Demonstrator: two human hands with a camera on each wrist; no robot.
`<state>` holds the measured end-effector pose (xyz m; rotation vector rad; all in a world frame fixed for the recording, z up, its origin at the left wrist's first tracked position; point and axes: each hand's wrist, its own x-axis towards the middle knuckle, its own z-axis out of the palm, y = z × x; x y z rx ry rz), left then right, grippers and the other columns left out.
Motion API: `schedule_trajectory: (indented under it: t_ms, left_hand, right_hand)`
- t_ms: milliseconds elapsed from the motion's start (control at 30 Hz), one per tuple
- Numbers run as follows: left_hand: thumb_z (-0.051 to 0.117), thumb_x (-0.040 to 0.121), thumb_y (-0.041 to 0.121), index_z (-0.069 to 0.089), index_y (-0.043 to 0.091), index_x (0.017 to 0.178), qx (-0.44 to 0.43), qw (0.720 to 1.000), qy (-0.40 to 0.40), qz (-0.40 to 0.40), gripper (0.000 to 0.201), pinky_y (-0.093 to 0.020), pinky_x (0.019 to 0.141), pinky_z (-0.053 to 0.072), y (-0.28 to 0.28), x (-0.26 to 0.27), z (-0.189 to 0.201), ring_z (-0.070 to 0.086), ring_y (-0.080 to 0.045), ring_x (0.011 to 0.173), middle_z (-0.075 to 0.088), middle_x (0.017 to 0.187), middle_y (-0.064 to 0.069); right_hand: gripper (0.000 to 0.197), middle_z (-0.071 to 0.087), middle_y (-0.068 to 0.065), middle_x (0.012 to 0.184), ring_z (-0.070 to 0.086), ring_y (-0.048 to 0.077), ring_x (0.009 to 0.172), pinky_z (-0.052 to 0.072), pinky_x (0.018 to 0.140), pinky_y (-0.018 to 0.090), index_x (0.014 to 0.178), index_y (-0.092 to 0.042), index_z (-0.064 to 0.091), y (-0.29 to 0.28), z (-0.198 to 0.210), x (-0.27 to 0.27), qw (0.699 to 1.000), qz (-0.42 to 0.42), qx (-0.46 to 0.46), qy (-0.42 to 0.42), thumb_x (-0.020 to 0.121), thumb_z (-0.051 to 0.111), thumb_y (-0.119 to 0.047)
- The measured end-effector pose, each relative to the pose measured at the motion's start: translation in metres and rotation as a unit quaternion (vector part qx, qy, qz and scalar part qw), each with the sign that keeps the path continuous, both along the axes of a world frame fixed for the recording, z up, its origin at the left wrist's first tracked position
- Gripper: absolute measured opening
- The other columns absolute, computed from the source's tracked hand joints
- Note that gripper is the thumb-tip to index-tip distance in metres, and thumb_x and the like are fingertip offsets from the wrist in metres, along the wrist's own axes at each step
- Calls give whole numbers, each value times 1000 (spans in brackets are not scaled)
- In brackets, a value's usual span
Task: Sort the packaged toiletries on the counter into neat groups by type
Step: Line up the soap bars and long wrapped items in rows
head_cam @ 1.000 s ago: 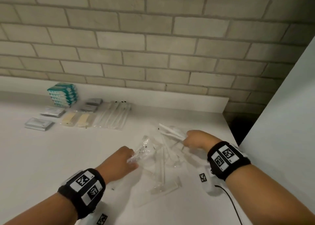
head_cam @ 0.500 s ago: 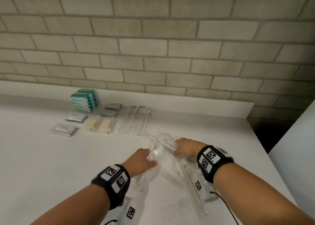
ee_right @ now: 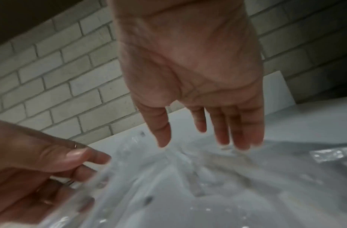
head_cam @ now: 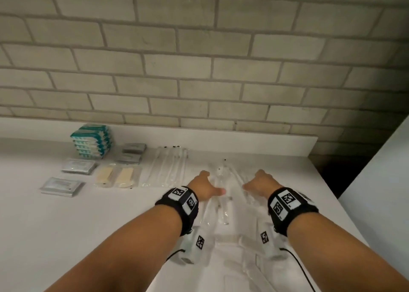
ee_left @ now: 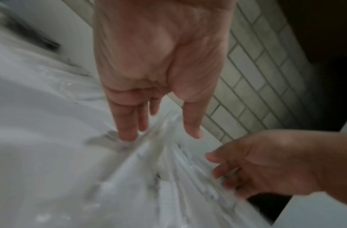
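A white counter [head_cam: 66, 236] runs below a pale brick wall [head_cam: 199, 59]. Two bare forearms reach forward over it, each wearing a black wristband. Between the hands lies a loose pile of clear-wrapped toiletries [head_cam: 223, 205], white sticks in plastic sleeves. The left hand [head_cam: 204, 186] and right hand [head_cam: 260, 183] flank the pile, fingers straight and spread, fingertips touching the wrappers, gripping nothing. Further left, sorted groups sit near the wall: a row of clear-wrapped sticks [head_cam: 168, 170], two beige packets [head_cam: 115, 176], grey sachets [head_cam: 77, 166], and stacked teal packs [head_cam: 91, 141].
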<state>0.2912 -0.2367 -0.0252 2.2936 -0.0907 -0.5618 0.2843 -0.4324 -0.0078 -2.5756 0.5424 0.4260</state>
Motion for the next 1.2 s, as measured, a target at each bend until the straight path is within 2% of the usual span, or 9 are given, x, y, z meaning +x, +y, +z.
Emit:
schedule_trajectory:
  t_ms: [67, 167, 467, 633, 800, 900, 967, 1067, 1200]
  left_hand:
    - [71, 81, 44, 15, 15, 151, 56, 998, -24, -4, 94, -36, 106, 40, 2, 8, -7, 44, -27, 131, 36, 148, -11]
    - [66, 86, 36, 24, 17, 149, 119, 990, -64, -32, 78, -36, 101, 45, 9, 7, -20, 50, -27, 123, 38, 142, -11]
    - [60, 88, 36, 46, 29, 135, 174, 970, -146, -80, 49, -32, 91, 48, 13, -21, -41, 52, -22, 113, 43, 129, -5]
    - [58, 79, 67, 45, 17, 127, 225, 963, -138, -50, 71, -33, 88, 45, 16, -29, -39, 50, -25, 113, 44, 123, -5]
    - [51, 87, 10, 40, 9, 121, 186, 975, -123, 1, 36, -26, 75, 50, 24, -38, -34, 59, -21, 92, 56, 112, -9]
    - [48, 86, 0, 37, 6, 122, 111, 990, -85, 28, 38, -19, 59, 43, 28, -40, -32, 55, -15, 72, 55, 85, -1]
    - [50, 86, -1, 37, 7, 128, 44, 996, -38, 74, 45, -19, 57, 48, 32, -42, -32, 58, -16, 70, 54, 90, -3]
    - [43, 89, 1, 39, 10, 131, 56, 992, -54, 103, 43, -26, 68, 53, 40, -46, -31, 60, -19, 79, 54, 101, -5]
    - [49, 95, 26, 44, 27, 137, 121, 976, -172, -56, 42, -28, 98, 42, 37, -60, -29, 53, -19, 117, 47, 130, -2]
  right_hand:
    - [61, 43, 12, 135, 47, 31, 120, 47, 95, 38, 140, -15, 38, -4, -5, -1, 997, 12, -64, -52, 87, 59, -35]
    - [40, 50, 6, 133, 55, 23, 111, 49, 92, 32, 130, -24, 53, 8, -10, -7, 991, 86, -36, -96, 91, 56, -31]
    - [45, 55, 2, 137, 55, 21, 120, 46, 100, 31, 140, -20, 50, 54, -22, -18, 953, 279, -122, -7, 95, 51, -24]
    - [51, 49, 5, 134, 55, 27, 118, 47, 98, 32, 143, -21, 45, 45, -26, -24, 944, 299, -142, -9, 95, 39, -5]
    - [52, 46, 5, 131, 54, 27, 114, 46, 93, 29, 143, -25, 44, 35, -32, -26, 941, 311, -135, -3, 95, 40, -6]
    - [51, 47, 6, 129, 55, 28, 112, 45, 91, 28, 140, -24, 47, 33, -34, -27, 936, 321, -142, -18, 94, 39, -5]
    - [52, 48, 6, 127, 56, 28, 110, 45, 88, 28, 139, -23, 49, 32, -38, -27, 933, 326, -150, -31, 93, 38, -2]
    - [50, 49, 6, 125, 57, 27, 107, 45, 84, 27, 137, -21, 50, 30, -39, -28, 928, 334, -155, -51, 92, 39, -1]
    - [37, 46, 8, 118, 52, 24, 84, 41, 69, 28, 121, -14, 55, 35, -33, -38, 913, 359, -172, -93, 90, 40, -1]
